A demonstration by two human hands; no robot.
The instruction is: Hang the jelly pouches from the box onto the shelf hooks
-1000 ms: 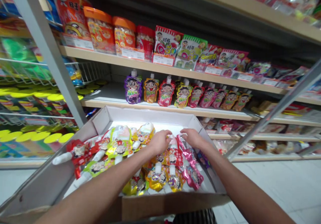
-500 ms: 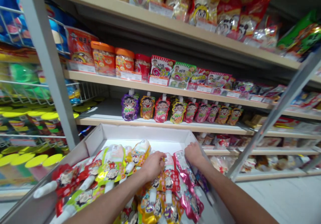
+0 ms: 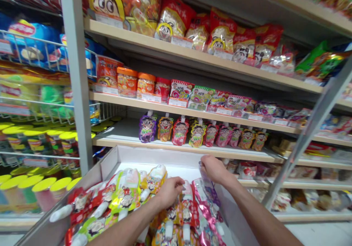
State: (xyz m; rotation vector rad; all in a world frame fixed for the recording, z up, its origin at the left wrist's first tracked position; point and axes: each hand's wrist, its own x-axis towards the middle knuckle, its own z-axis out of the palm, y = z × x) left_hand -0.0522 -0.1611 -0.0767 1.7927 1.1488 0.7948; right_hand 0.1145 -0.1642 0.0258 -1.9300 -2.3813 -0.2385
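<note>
A white open box [image 3: 162,156] holds many spouted jelly pouches, most lying with their white caps towards me. My left hand [image 3: 172,192] is curled over the middle of the pile, its fingertips closed at the upper end of a red pouch [image 3: 189,209]. At the box's right side, my right hand [image 3: 216,169] pinches the upper end of a purple pouch [image 3: 211,192], which slants down below the fingers. Between the hands lies a shiny pink pouch [image 3: 205,209]. Yellow-green pouches [image 3: 128,189] and an orange one [image 3: 154,180] lie left of my left hand.
Behind the box, a low shelf [image 3: 123,133] bears a row of upright pouches, with a purple one [image 3: 147,128] at its left end. Candy bags and jars [image 3: 127,82] stand above. Grey posts [image 3: 77,77] rise on both sides. Yellow-lidded tubs [image 3: 46,187] fill the left racks.
The view has tilted up, so shelves and box appear lower. My right hand has risen relative to the box with the purple pouch. My left hand stays at the red pouch.
</note>
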